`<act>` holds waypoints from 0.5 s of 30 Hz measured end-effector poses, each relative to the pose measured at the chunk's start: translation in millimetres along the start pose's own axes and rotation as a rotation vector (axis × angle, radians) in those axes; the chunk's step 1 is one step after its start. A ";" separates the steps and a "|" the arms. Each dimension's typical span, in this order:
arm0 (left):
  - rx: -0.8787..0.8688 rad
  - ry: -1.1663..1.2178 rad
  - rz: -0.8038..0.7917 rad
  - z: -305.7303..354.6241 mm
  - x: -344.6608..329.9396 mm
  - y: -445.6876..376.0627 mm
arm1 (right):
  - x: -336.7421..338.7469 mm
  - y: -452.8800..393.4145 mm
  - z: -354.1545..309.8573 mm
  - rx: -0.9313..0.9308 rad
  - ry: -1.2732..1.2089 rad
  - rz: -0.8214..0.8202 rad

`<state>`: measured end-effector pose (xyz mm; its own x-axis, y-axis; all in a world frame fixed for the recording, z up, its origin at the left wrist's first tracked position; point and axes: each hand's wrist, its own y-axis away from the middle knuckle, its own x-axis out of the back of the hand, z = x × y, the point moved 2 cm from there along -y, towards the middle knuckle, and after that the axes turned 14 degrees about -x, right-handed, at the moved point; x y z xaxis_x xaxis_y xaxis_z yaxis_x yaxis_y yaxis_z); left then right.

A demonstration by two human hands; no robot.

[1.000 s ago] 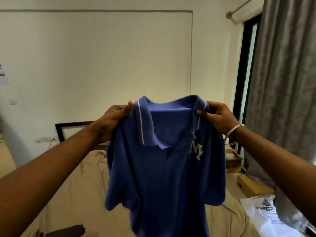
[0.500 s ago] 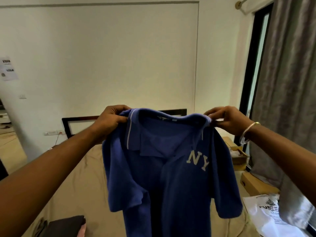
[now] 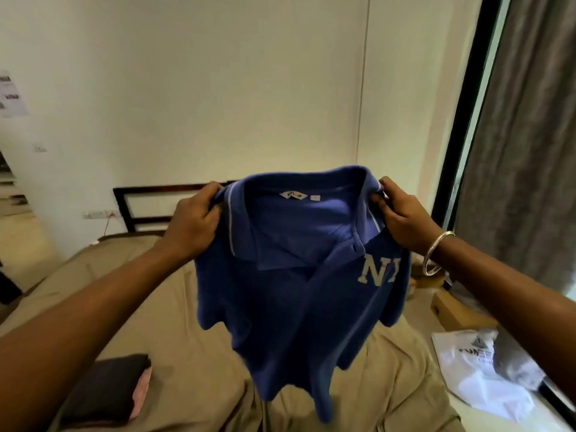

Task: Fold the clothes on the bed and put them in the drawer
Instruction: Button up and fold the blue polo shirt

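A blue polo shirt (image 3: 293, 307) with white "NY" lettering hangs in the air over the bed, its front facing me and the collar up. My left hand (image 3: 193, 222) grips its left shoulder beside the collar. My right hand (image 3: 402, 216), with a silver bangle on the wrist, pinches the right shoulder. The shirt's hem and sleeves dangle loose above the tan bedsheet (image 3: 174, 332). No drawer is in view.
A folded dark garment with a pink one under it (image 3: 109, 388) lies at the bed's near left. A dark headboard (image 3: 140, 207) stands against the wall. Cardboard boxes (image 3: 458, 310) and a white printed bag (image 3: 486, 375) lie on the floor at right, beside a grey curtain (image 3: 526, 151).
Both hands have lowered the shirt toward the bed and drawn it nearer. My view has tilted down, so more of the bed and the folded pile shows.
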<state>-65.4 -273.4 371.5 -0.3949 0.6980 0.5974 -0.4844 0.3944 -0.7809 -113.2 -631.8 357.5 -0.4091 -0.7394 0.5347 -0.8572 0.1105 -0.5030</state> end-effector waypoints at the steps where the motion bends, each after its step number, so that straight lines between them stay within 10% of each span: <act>1: -0.004 -0.054 -0.091 -4.0 -1.2 4.2 | 1.7 2.2 5.7 0.009 0.082 -0.030; 9: 0.187 0.123 -0.106 21.7 -57.8 114.2 | -28.6 76.5 82.9 -0.286 -0.206 -0.430; 15: 0.552 0.997 -1.199 29.9 -48.7 167.5 | -25.5 140.2 107.0 -0.768 -0.338 -1.324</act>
<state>-150.7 -259.3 217.0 0.9031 0.3427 0.2587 -0.4115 0.8629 0.2933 -189.5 -668.5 200.6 0.7309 -0.6783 0.0754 -0.5281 -0.4920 0.6921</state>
